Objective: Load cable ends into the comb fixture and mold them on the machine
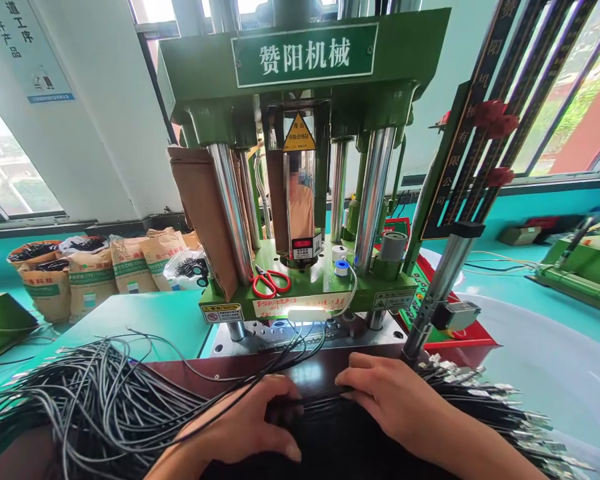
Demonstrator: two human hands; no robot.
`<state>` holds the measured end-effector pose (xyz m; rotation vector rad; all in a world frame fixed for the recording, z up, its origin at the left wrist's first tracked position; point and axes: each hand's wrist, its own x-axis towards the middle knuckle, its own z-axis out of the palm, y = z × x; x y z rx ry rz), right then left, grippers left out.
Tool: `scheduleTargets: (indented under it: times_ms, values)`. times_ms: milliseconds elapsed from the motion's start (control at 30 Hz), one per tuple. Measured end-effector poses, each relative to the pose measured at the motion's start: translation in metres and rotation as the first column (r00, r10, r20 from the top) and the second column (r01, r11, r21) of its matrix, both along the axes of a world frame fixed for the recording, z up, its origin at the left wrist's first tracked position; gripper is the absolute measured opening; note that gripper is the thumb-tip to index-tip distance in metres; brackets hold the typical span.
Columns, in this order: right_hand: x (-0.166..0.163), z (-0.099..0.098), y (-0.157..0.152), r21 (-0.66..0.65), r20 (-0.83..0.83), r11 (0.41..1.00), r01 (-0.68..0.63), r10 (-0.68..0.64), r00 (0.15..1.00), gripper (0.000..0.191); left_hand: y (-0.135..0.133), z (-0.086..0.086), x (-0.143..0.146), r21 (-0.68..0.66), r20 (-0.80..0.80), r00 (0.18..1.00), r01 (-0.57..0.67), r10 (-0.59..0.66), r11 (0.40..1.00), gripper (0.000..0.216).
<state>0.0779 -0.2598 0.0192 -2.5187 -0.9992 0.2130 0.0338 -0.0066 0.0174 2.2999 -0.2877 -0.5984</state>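
Head view: both hands grip a cable bundle [310, 407] lying crosswise on the worktop [145, 317] before the green press [300, 200]; left hand [245, 427] curls around it, right hand [395, 393] presses flat, nearer the terminal ends [485, 387].

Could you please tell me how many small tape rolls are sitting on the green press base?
2: a white roll by the centre column, and a blue-cored roll just in front of it. Others may be hidden behind the columns.

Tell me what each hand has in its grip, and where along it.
Both the left hand and right hand rest on the black cable bundle near its middle; a closed grip cannot be told.
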Motion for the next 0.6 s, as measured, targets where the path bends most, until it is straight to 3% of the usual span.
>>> scheduleTargets:
  times_ms: [300, 467, 600]
  values:
    - [-0.011, -0.008, -0.003, -0.019, -0.115, 1.0, 0.009, -0.011, 0.993, 0.004, 0.002, 0.0, 0.001, -0.006, 0.042, 0.998, 0.051, -0.051, 0.999, 0.033]
    - [-0.011, -0.013, -0.003, 0.035, -0.171, 0.998, 0.051, -0.044, 0.984, 0.008, 0.003, -0.002, 0.0, 0.004, 0.093, 0.995, 0.046, -0.046, 0.999, 0.03]
    - [-0.01, -0.009, -0.002, 0.035, -0.179, 0.999, 0.006, 0.0, 0.984, 0.007, 0.001, 0.001, -0.003, 0.044, 0.071, 0.997, -0.001, -0.002, 0.999, 0.03]
